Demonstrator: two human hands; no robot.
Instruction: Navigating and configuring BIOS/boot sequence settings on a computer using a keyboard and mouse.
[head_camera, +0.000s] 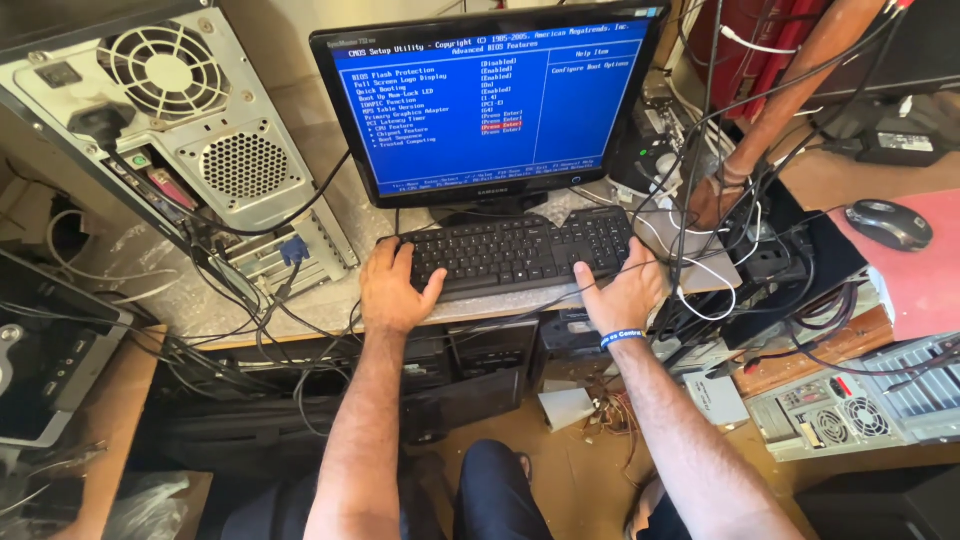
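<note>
Head view: left hand (392, 290) and right hand (627, 296), both open and holding nothing, rest at either end of a black keyboard (520, 250) below a blue setup-screen monitor (490, 100), apparently mid-navigation.

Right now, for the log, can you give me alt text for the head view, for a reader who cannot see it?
A person's left hand and right hand rest on the two ends of a black keyboard below a monitor showing a blue setup menu. An open grey computer case stands to the left, a mouse on a red surface to the right, tangled cables between.
</note>
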